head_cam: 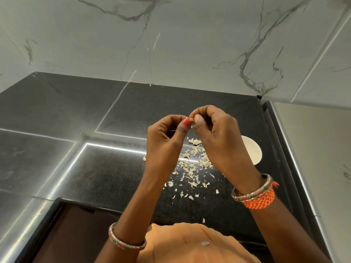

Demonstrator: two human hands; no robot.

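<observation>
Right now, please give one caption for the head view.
Left hand and right hand pinch a pale piece above a black counter strewn with papery scraps, white bowl alongside.

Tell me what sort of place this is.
Probably a home kitchen: a black stone counter against a marble-look tiled wall, a white bowl, and papery peelings scattered below the left hand and right hand, which pinch a small piece.
</observation>
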